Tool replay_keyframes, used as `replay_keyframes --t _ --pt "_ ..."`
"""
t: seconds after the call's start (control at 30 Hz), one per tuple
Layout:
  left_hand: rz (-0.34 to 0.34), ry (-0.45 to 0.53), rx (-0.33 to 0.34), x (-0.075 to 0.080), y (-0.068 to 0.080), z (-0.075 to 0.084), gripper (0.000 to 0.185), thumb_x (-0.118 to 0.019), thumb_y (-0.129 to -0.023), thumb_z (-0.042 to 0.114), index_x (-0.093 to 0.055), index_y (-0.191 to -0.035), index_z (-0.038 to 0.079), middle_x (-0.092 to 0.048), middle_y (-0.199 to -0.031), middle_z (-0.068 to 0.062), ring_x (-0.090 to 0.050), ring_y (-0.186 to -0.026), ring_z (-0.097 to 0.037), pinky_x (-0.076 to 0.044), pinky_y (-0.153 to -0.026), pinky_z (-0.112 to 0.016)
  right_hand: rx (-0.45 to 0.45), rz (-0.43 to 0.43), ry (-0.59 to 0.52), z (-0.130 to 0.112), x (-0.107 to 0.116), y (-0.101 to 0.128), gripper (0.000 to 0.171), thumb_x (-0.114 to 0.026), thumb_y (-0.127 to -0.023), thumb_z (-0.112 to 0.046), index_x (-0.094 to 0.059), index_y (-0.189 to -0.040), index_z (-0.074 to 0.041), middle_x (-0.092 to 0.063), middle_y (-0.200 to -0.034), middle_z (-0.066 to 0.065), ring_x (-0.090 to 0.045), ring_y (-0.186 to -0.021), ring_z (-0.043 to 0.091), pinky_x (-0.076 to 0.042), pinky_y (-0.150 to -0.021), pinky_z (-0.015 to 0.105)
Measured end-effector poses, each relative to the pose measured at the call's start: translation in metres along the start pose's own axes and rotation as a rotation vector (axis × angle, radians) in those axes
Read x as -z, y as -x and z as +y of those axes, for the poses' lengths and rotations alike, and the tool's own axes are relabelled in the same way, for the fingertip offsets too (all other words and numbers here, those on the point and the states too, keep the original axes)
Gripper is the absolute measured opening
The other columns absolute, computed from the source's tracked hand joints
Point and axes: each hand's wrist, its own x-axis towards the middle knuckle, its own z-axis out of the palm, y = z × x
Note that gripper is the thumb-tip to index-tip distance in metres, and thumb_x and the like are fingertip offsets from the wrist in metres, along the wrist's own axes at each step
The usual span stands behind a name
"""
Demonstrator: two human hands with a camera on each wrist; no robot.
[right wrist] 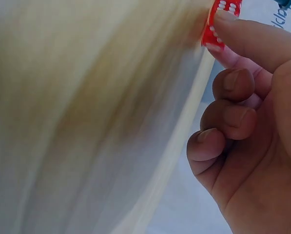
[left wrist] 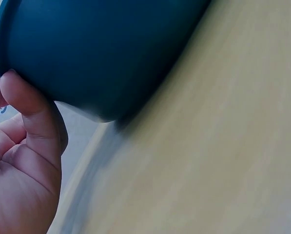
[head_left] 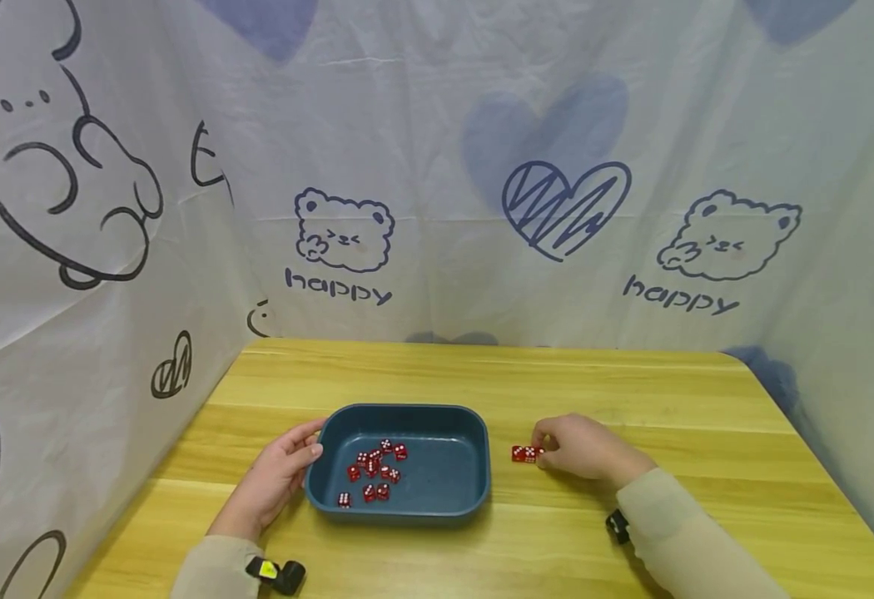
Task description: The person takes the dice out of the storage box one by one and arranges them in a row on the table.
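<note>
A dark blue tray point(head_left: 407, 409) sits mid-table with several red dice point(head_left: 374, 474) inside. My left hand point(head_left: 310, 443) lies against its left end, the thumb point(left wrist: 23, 92) pressed straight on the outer wall point(left wrist: 101, 48), fingers relaxed along the corner. Right of the tray, two red dice point(head_left: 524, 453) stand side by side on the wood. My right hand point(head_left: 540, 452) pinches the nearer one between thumb and forefinger. In the right wrist view that die point(right wrist: 218, 19) shows at the fingertips point(right wrist: 228, 17), the other fingers curled under.
The wooden table point(head_left: 632, 383) is bare apart from the tray and dice. White cloth printed with bears and hearts point(head_left: 557, 208) walls it in at the back and on both sides. Wrist camera straps point(head_left: 275, 574) sit at the near edge.
</note>
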Motion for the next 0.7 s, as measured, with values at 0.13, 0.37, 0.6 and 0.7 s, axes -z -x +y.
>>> replay_keyframes --t 0.13,0.37,0.6,0.7 --pt "0.001 0.000 -0.002 0.0003 0.0000 -0.0003 0.053 -0.058 -0.103 0.010 -0.039 -0.151 -0.004 -0.052 -0.108 -0.010 -0.055 -0.078 -0.012 -0.049 -0.063 -0.021 -0.012 0.009 0.007 0.0026 0.0018 0.0035 0.014 -0.079 -0.088 -0.020 -0.068 -0.098 -0.023 -0.059 -0.082 -0.011 -0.053 -0.075 0.013 -0.048 -0.074 0.039" --pt "0.000 -0.004 -0.002 0.0004 0.0011 0.0005 0.054 -0.058 -0.103 0.010 -0.039 -0.151 -0.006 -0.052 -0.107 -0.010 -0.054 -0.077 -0.012 -0.048 -0.062 -0.021 0.011 0.006 0.019 0.0054 0.0005 0.0037 0.012 -0.077 -0.089 -0.021 -0.067 -0.095 -0.023 -0.059 -0.080 -0.013 -0.051 -0.071 0.012 -0.046 -0.069 0.036" --pt "0.013 0.013 0.016 0.0003 0.0000 -0.0001 0.053 -0.058 -0.103 0.009 -0.040 -0.151 -0.003 -0.053 -0.110 -0.011 -0.058 -0.082 -0.013 -0.050 -0.065 -0.021 -0.007 0.006 0.002 0.0060 -0.0014 0.0029 0.013 -0.077 -0.089 -0.023 -0.067 -0.097 -0.025 -0.058 -0.079 -0.012 -0.051 -0.071 0.012 -0.045 -0.069 0.036" --pt "0.011 0.018 0.014 0.0004 -0.0007 -0.0001 0.053 -0.057 -0.103 0.008 -0.040 -0.151 -0.003 -0.053 -0.110 -0.011 -0.058 -0.082 -0.013 -0.051 -0.064 -0.021 -0.017 0.015 -0.013 0.0047 -0.0007 0.0035 0.014 -0.077 -0.090 -0.025 -0.068 -0.101 -0.025 -0.057 -0.078 -0.011 -0.051 -0.069 0.012 -0.045 -0.067 0.035"
